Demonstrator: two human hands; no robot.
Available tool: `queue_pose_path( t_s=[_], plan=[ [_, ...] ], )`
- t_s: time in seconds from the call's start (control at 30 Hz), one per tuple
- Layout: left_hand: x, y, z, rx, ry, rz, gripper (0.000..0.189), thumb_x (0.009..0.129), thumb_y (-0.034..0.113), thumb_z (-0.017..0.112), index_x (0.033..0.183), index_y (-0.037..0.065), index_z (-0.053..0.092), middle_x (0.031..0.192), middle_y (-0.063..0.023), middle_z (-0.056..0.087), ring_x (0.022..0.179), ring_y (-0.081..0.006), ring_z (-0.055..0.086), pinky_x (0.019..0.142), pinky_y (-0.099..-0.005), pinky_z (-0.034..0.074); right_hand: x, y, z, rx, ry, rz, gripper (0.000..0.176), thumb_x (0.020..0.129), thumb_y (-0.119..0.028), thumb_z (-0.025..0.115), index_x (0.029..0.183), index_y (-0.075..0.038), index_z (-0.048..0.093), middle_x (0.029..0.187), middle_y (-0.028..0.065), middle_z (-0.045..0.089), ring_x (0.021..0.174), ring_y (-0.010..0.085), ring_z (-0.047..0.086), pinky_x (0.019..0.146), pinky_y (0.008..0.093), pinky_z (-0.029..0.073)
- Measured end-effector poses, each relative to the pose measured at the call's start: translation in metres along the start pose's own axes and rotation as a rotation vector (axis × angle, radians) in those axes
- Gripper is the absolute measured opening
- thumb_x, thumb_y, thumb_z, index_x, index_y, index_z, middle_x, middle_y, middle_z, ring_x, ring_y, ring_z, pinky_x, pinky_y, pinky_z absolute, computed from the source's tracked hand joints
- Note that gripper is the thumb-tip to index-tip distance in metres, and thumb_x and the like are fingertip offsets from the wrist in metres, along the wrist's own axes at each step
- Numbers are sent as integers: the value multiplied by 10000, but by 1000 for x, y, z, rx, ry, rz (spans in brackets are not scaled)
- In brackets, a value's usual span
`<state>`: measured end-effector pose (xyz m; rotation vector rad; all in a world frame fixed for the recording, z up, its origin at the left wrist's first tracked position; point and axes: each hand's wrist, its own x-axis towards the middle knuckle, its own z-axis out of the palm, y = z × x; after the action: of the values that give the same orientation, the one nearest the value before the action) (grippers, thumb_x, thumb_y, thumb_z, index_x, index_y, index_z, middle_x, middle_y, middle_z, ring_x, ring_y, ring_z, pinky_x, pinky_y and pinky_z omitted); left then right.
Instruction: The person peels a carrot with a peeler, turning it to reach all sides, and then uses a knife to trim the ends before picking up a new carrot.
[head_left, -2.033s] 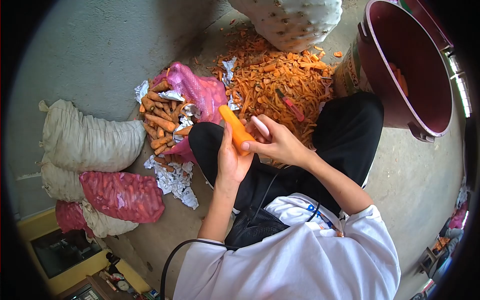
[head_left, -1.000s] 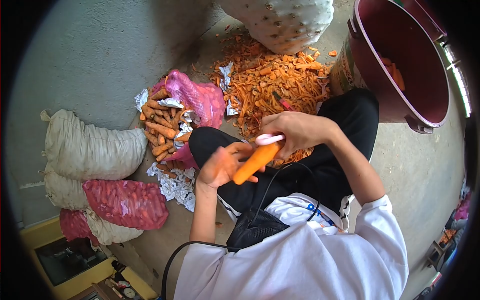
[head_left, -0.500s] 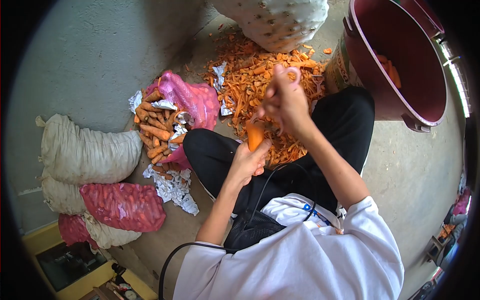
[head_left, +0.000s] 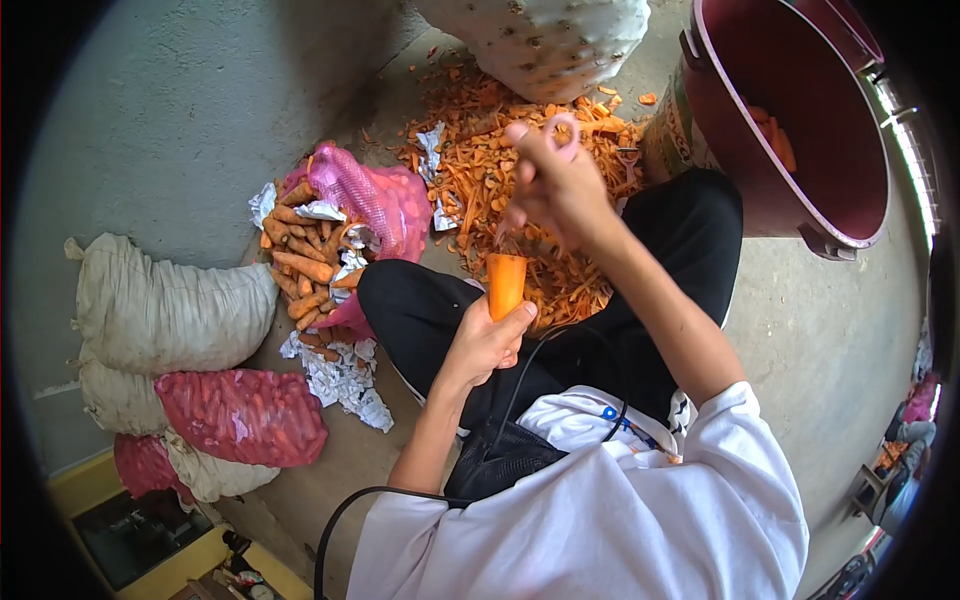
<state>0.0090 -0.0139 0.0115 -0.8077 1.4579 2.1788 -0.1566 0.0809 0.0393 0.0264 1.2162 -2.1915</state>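
My left hand (head_left: 485, 345) is closed around the lower end of a bright orange carrot (head_left: 507, 285), held upright over my lap with its thick end upward. Just above and to the right, my right hand (head_left: 565, 185) is closed on a peeler (head_left: 563, 137); its pink looped handle shows over the fingers, while the blade end is blurred. The peeler looks apart from the carrot. Below both hands spreads a large heap of carrot peelings and cut ends (head_left: 480, 170) on the floor between my legs.
Unpeeled carrots (head_left: 305, 265) spill from a pink mesh bag (head_left: 375, 205) beside crumpled paper (head_left: 345, 385). White sacks (head_left: 175, 300) and a red mesh sack (head_left: 240, 415) lie at left. A maroon tub (head_left: 725, 130) containing carrots stands right; a white sack (head_left: 545, 45) is ahead.
My right hand has turned and moved slightly left with the peeler. The carrot, in my left hand, now stands straighter and shows more of its side.
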Motion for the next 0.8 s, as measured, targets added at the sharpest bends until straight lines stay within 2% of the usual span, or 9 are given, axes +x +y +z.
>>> queue_pose_path(
  t_s=[0.13, 0.2, 0.27, 0.3, 0.53, 0.67, 0.73, 0.77, 0.8],
  plan=[
    [-4, 9, 4, -77, -57, -53, 182, 892, 185, 605, 822, 103, 458, 549, 69, 351, 392, 0, 317, 331, -165, 283, -22, 14, 16, 83, -221, 120, 366, 848, -295, 642, 605, -72, 482, 441, 11, 417, 319, 128, 409, 353, 272, 412],
    [-7, 5, 1, -134, -101, -91, 190, 889, 183, 607, 812, 105, 452, 539, 70, 349, 385, -2, 318, 331, -166, 283, -9, 10, 7, -9, -122, 130, 375, 857, -321, 623, 628, -54, 494, 480, 18, 450, 350, 128, 456, 374, 270, 429],
    [-19, 6, 3, -66, -89, -81, 193, 887, 184, 610, 811, 105, 451, 529, 70, 350, 378, -3, 316, 329, -168, 283, 34, 12, -23, -253, 77, -195, 370, 853, -350, 597, 686, -32, 513, 561, 34, 516, 439, 137, 560, 391, 257, 457],
    [-20, 11, 3, -21, -90, -70, 194, 886, 184, 611, 810, 105, 451, 524, 71, 350, 375, -4, 315, 329, -169, 283, 41, 0, -35, -268, 184, -179, 348, 843, -347, 604, 696, -42, 521, 587, 32, 526, 459, 126, 566, 404, 245, 467],
    [-10, 5, 9, 138, 85, 117, 171, 889, 178, 600, 829, 80, 474, 525, 54, 384, 373, -12, 325, 327, -182, 281, -15, -14, 19, 105, 24, -14, 386, 836, -320, 653, 601, -94, 447, 461, 17, 421, 331, 147, 429, 371, 290, 425],
    [5, -10, 2, 612, 279, 439, 166, 870, 153, 597, 896, 14, 510, 617, -24, 497, 500, -101, 472, 468, -257, 406, -35, 12, 36, 113, -104, 42, 360, 846, -299, 646, 635, -70, 465, 499, 17, 445, 345, 145, 453, 367, 286, 412],
    [0, -7, 6, 759, 336, 488, 185, 860, 141, 595, 927, -14, 520, 685, -62, 545, 601, -147, 534, 573, -292, 451, -22, 11, 26, 44, 16, 71, 302, 866, -250, 601, 664, -51, 497, 507, 37, 486, 395, 157, 534, 379, 268, 409],
    [-2, -5, 7, 750, 337, 375, 207, 854, 143, 607, 940, -29, 531, 758, -108, 570, 704, -188, 558, 677, -316, 458, -4, 17, 12, -55, 91, 11, 294, 857, -262, 605, 684, -53, 491, 531, 25, 494, 406, 148, 528, 385, 263, 414],
    [-8, -6, 10, 743, 349, 366, 209, 852, 143, 610, 943, -29, 532, 756, -111, 569, 696, -186, 556, 671, -314, 459, 19, 19, -6, -176, 134, -317, 303, 847, -282, 612, 689, -52, 494, 544, 14, 494, 413, 131, 515, 397, 257, 434]
  ],
)
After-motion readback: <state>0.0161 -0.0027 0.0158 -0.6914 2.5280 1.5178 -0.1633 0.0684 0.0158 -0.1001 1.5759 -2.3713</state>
